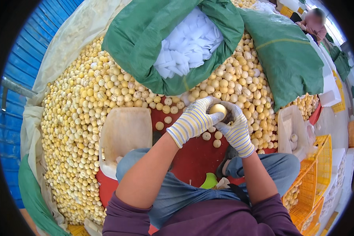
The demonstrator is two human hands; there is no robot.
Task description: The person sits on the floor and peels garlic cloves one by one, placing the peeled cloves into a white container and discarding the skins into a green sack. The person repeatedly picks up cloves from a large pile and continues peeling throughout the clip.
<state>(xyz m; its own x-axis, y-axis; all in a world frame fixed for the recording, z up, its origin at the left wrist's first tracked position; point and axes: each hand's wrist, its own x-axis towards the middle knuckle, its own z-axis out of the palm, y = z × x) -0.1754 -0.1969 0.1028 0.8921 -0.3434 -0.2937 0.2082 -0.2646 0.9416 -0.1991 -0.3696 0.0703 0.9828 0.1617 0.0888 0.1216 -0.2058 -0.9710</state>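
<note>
Both my hands wear striped knit gloves and meet in front of me, around one pale yellow melon-like fruit [218,111]. My left hand [193,119] grips it from the left, with the thumb over its near side. My right hand [236,126] curls about its right side, fingers touching or close to it; the contact is partly hidden. Beyond them, an open green woven sack [129,38] holds many white foam net sleeves [188,44]. A large heap of similar round fruits [85,118] surrounds the sack. A few loose fruits [206,136] lie on the red floor covering [191,159] below my hands.
An empty-looking translucent plastic tub [126,132] stands left of my knees. Another tub [292,129] with a few pale items stands right, near orange plastic crates [306,180]. A filled green sack [286,53] lies on the heap. A person [314,25] sits at the far right.
</note>
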